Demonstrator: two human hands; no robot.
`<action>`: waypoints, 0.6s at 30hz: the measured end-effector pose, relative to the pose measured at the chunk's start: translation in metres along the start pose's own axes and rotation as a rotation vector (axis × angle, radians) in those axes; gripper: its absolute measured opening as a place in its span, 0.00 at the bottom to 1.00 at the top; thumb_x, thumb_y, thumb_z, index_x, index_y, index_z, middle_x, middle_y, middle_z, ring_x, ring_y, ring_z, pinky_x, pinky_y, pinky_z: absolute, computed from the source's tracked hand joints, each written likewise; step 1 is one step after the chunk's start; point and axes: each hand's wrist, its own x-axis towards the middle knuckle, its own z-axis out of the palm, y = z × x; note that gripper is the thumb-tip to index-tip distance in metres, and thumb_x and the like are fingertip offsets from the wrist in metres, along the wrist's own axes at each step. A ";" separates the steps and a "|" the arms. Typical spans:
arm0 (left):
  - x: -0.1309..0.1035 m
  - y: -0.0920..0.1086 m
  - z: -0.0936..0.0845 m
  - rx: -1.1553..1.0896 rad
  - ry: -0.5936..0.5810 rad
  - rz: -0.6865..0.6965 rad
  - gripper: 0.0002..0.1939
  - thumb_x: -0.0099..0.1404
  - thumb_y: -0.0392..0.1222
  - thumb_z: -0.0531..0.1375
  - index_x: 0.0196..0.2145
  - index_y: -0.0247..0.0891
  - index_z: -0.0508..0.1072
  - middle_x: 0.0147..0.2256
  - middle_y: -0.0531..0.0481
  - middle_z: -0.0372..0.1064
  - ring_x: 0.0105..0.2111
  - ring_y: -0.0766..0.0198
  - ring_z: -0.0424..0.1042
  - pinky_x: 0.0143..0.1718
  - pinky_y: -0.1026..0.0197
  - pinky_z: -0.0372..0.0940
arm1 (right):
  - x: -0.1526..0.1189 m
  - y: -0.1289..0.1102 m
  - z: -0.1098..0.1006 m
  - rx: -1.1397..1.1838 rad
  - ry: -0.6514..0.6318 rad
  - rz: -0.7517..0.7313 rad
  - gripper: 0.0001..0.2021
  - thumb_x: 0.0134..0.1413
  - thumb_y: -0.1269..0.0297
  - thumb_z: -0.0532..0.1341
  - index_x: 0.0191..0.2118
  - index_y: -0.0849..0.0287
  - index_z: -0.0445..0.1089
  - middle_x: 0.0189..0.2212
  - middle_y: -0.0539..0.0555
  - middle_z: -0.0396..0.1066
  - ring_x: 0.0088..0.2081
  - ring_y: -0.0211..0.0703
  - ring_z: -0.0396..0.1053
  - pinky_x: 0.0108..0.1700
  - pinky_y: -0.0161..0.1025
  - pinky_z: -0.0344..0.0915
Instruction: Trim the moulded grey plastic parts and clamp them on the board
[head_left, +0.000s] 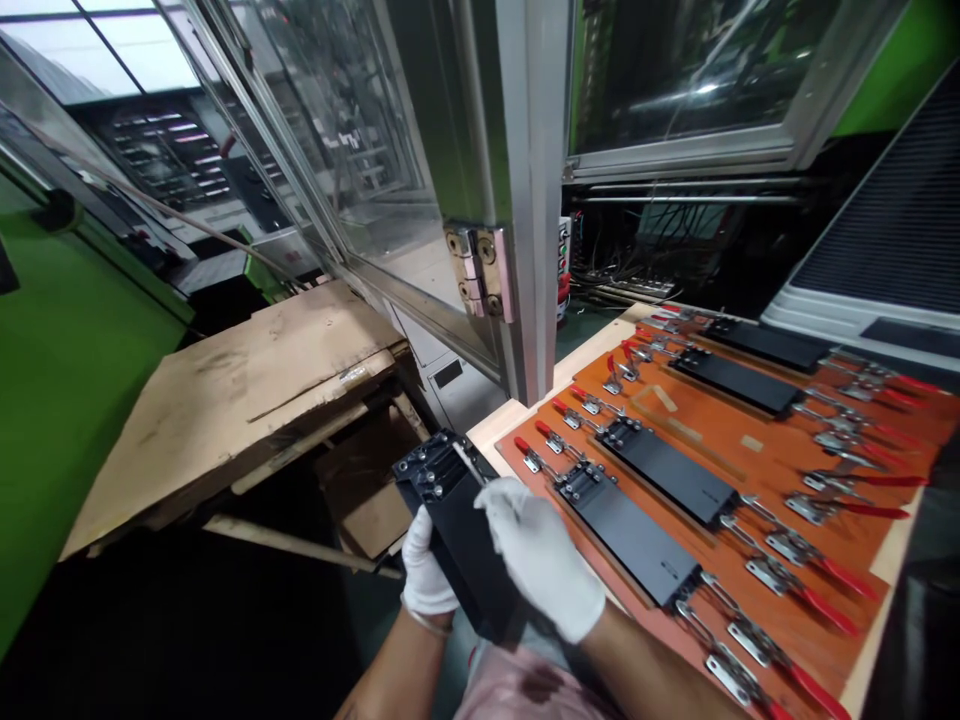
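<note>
A long black part (469, 560) with small metal fittings at its upper end is held tilted in front of my body. My left hand (427, 570), in a white glove, grips its left side from below. My right hand (536, 550), also gloved in white, is closed round a thin light-coloured tool (469, 462) whose tip lies over the fittings. Right of my hands, a similar black part (634, 535) lies clamped on an orange board (750, 443), with another black part (671, 470) behind it.
Red-handled toggle clamps (806, 600) stand along both sides of the board. A metal door frame with a hinge (480, 270) rises just beyond my hands. A cardboard-covered table (247, 370) is at the left. A green machine panel (67, 370) borders the far left.
</note>
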 end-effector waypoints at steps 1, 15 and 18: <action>0.000 -0.001 0.001 0.003 -0.006 -0.007 0.20 0.70 0.48 0.51 0.49 0.43 0.79 0.47 0.49 0.78 0.60 0.50 0.65 0.69 0.47 0.43 | 0.001 -0.002 0.001 -0.020 -0.017 -0.018 0.16 0.65 0.60 0.45 0.37 0.57 0.69 0.30 0.53 0.72 0.33 0.43 0.70 0.38 0.38 0.62; 0.003 -0.003 0.004 0.031 0.065 0.023 0.15 0.66 0.45 0.58 0.47 0.42 0.80 0.43 0.49 0.79 0.55 0.48 0.71 0.67 0.47 0.50 | 0.021 -0.002 -0.002 0.188 0.021 0.163 0.13 0.64 0.61 0.48 0.32 0.57 0.66 0.21 0.46 0.63 0.22 0.36 0.62 0.25 0.32 0.57; 0.004 -0.004 0.005 0.028 0.149 0.057 0.12 0.64 0.43 0.60 0.42 0.41 0.82 0.42 0.49 0.80 0.51 0.47 0.74 0.65 0.46 0.55 | 0.017 -0.001 0.002 0.367 -0.076 0.153 0.14 0.65 0.56 0.47 0.34 0.56 0.64 0.16 0.41 0.55 0.14 0.33 0.51 0.17 0.30 0.47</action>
